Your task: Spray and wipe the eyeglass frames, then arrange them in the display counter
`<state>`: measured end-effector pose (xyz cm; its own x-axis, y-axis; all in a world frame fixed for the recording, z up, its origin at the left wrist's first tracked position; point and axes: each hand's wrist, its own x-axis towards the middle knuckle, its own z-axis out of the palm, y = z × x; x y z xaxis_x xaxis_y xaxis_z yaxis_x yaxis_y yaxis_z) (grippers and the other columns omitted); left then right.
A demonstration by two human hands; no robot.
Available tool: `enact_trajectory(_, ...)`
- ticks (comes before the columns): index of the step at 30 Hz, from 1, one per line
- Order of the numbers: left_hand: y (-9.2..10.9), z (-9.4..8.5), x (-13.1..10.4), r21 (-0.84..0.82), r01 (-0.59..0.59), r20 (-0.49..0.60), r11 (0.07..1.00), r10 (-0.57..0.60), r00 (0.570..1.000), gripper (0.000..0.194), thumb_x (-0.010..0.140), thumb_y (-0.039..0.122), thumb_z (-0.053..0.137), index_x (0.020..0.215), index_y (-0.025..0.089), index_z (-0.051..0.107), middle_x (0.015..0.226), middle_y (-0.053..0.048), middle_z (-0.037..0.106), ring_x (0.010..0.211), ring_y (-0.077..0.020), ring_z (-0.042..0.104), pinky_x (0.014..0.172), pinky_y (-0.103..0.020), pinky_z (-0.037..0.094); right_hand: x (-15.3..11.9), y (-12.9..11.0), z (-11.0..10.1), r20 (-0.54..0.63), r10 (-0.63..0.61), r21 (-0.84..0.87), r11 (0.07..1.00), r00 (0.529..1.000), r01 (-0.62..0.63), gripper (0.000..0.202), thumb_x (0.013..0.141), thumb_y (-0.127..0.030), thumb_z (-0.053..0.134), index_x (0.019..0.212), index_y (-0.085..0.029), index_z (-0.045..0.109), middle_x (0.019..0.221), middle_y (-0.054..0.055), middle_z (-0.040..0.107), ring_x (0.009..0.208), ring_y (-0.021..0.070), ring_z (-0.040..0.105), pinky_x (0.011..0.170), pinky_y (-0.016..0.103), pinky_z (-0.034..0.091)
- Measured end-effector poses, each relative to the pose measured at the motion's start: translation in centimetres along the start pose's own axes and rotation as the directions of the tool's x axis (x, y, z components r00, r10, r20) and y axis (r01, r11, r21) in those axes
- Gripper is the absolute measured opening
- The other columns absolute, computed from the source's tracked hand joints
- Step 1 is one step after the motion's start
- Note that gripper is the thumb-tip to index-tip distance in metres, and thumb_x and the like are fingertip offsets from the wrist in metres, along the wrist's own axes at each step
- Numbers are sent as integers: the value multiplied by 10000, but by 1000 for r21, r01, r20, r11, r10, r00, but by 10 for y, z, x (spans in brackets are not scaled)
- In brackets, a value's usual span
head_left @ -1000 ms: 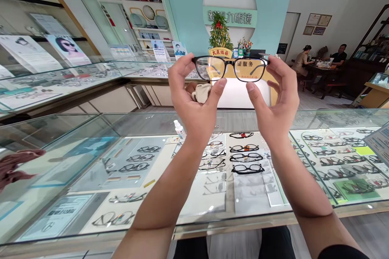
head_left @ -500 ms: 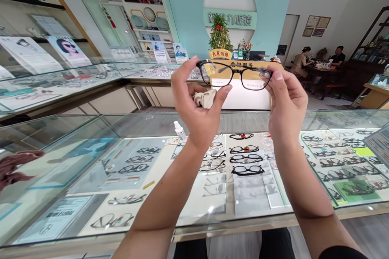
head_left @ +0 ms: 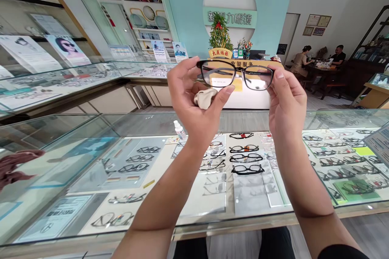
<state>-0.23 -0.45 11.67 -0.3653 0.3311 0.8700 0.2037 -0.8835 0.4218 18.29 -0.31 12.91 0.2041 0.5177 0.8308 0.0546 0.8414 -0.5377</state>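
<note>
A pair of black-framed glasses (head_left: 239, 73) is held up above the glass counter, its lenses upright. My left hand (head_left: 197, 97) pinches the frame's left end and also has a crumpled pale cloth (head_left: 204, 98) tucked in its palm. The fingers of my right hand (head_left: 287, 101) are closed on the right end of the frame. Below, rows of glasses (head_left: 246, 158) lie inside the display case. A small white bottle (head_left: 180, 130) stands on the counter beyond my left forearm.
The glass display counter (head_left: 194, 226) spans the foreground. A brown cloth (head_left: 18, 168) lies at the far left. Opposite are another display case (head_left: 130, 73) and a service desk with a plant (head_left: 219, 34). Two people (head_left: 301, 62) sit at a table at the back right.
The glasses have tilted slightly between my hands, so the lenses look taller and a temple arm shows behind them. My left hand has shifted slightly left.
</note>
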Motion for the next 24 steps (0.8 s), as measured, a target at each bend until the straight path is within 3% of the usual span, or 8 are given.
enact_trajectory(8, 6, 2, 1, -142, 82, 16, 986, -80, 997, 752, 729, 687, 938, 1325, 373, 607, 1233, -78, 721, 1283, -346, 700, 886, -450, 633, -3, 6, -2, 100, -22, -33, 999, 995, 25, 381, 1085, -611, 548, 1224, -333, 769, 1188, 36, 808, 1195, 252, 793, 1066, 530, 671)
enact_trajectory(13, 11, 4, 0, -193, 152, -19, 969, -159, 987, 684, 727, 605, 974, 1252, 338, 627, 1166, -55, 729, 1156, -278, 748, 869, -400, 627, -3, -1, 0, 25, 48, 13, 999, 999, -49, 332, 1017, -621, 663, 1090, -321, 784, 1105, 25, 808, 1095, 240, 801, 1006, 491, 691)
enact_trajectory(16, 12, 4, 0, -217, 243, 57, 945, -236, 970, 668, 740, 609, 968, 1251, 336, 635, 1150, -60, 766, 1114, -276, 766, 824, -403, 632, -3, -6, 1, -23, 78, 38, 996, 997, -77, 314, 978, -627, 716, 1041, -329, 792, 1069, 14, 805, 1051, 230, 799, 995, 474, 694)
enact_trajectory(24, 2, 4, 3, -222, 292, 130, 930, -268, 954, 661, 731, 649, 960, 1228, 345, 648, 1184, -52, 805, 1135, -286, 774, 880, -454, 652, -5, -4, -5, 76, -44, -135, 989, 996, 54, 430, 1096, -657, 497, 1274, -352, 742, 1190, 33, 760, 1221, 241, 761, 1043, 482, 677)
